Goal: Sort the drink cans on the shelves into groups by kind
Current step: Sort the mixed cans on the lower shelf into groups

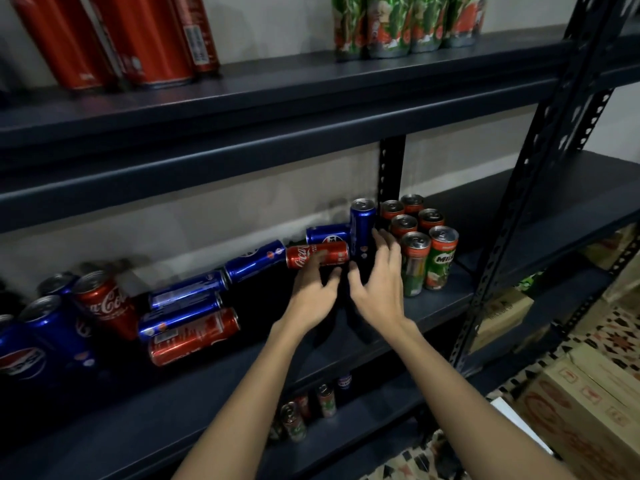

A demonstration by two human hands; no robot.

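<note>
Both my hands are out over the middle shelf (433,306), close to the upright blue Pepsi can (362,230) that I take as my marker. My left hand (313,289) has its fingers loosely spread, the tips at the lying red Coca-Cola can (317,256) just left of that blue can; I cannot tell whether they touch it. My right hand (379,282) is spread too, gripping nothing, just in front of the blue can. Right of the blue can stand the green Milo cans (420,244) in a tight group. Far left of it, blue and red cans (188,306) lie and stand mixed together
</note>
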